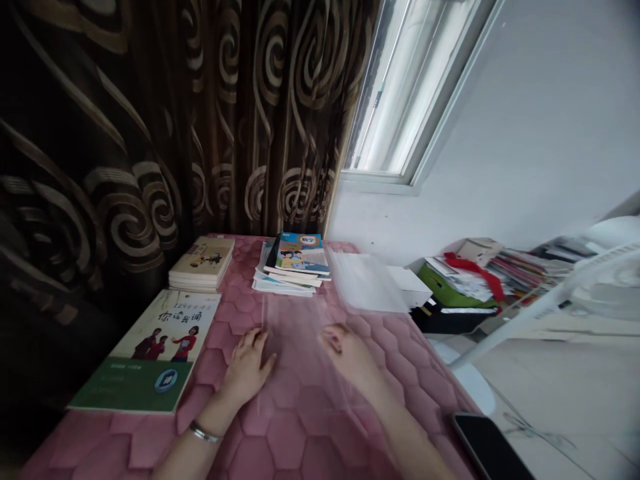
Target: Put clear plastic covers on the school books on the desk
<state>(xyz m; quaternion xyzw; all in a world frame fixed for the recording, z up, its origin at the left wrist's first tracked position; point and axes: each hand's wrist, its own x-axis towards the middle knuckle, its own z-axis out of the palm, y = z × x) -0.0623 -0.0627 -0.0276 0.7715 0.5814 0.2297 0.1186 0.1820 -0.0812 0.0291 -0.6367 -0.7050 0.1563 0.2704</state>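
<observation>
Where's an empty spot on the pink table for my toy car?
Bare pink cover lies between the right hand and the phone, and a strip between the green-and-white book and the left hand. The back is crowded with book stacks and clear sheets.

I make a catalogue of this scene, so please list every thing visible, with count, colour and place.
clear plastic sheet: one, transparent, flat, near centre
sheet pile: one, transparent, far right of table
large book: one, cream and green, left
tan book stack: one, far left
blue-topped book stack: one, far centre
phone: one, black, near right
table cover: one, pink, quilted
curtain: one, brown, behind
left hand: open, on sheet
right hand: open, on sheet
</observation>
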